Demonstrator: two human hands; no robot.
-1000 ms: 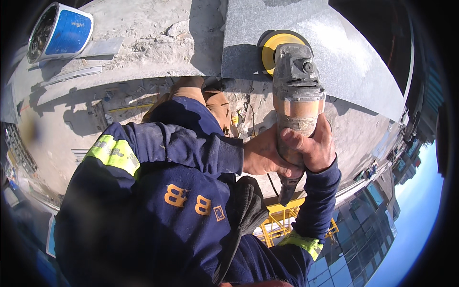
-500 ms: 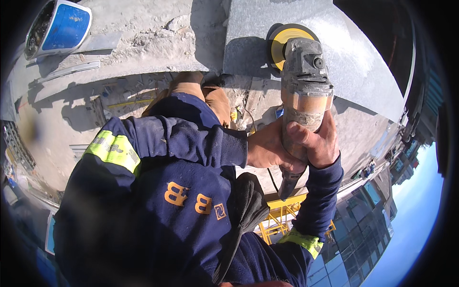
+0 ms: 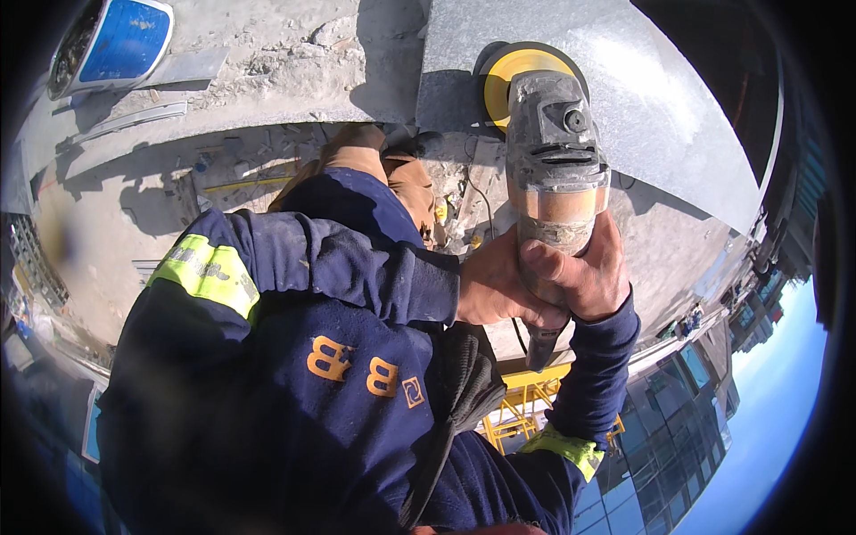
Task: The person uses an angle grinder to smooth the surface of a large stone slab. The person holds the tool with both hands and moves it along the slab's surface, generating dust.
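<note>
I see the grinder point(image 3: 555, 165) has edged left over the sheet point(image 3: 660, 98), probably shifting the working spot; left grip point(image 3: 496, 283) and right grip point(image 3: 590, 275) wrap it. Whether the disc point(image 3: 526, 61) touches, I can't tell.

A dust-caked angle grinder with a scuffed dark-grey head and an orange-brown band point(image 3: 560, 178) is clasped around its body by the fingers point(image 3: 608, 245), its dark tail showing behind them. Beyond the fingers, its round yellow, black-rimmed disc point(image 3: 528, 61) overlaps a flat grey metal sheet point(image 3: 646, 116); contact is unclear.
</note>
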